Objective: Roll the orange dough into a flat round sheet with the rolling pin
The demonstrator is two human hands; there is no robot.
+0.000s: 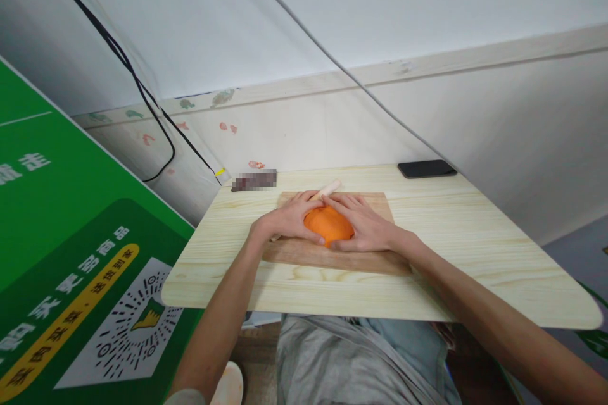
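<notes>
A smooth, rounded lump of orange dough [329, 225] rests on a wooden board [327, 258]. My left hand [295, 218] is cupped around its left side, and my right hand [367, 225] wraps its right side. The fingertips of both hands come together at the far edge, while the thumbs press in at the near edge. Just behind my left fingers lies a pale wooden rolling pin [331, 188], slanting across the board; its middle is covered by my left hand.
A black phone [426, 169] lies at the table's back right. A blurred-out dark item [254, 181] is at the back left. A grey cable [332, 58] runs down the wall, black cables [114, 44] hang left, and a green printed panel [85, 228] stands beside the table [498, 266].
</notes>
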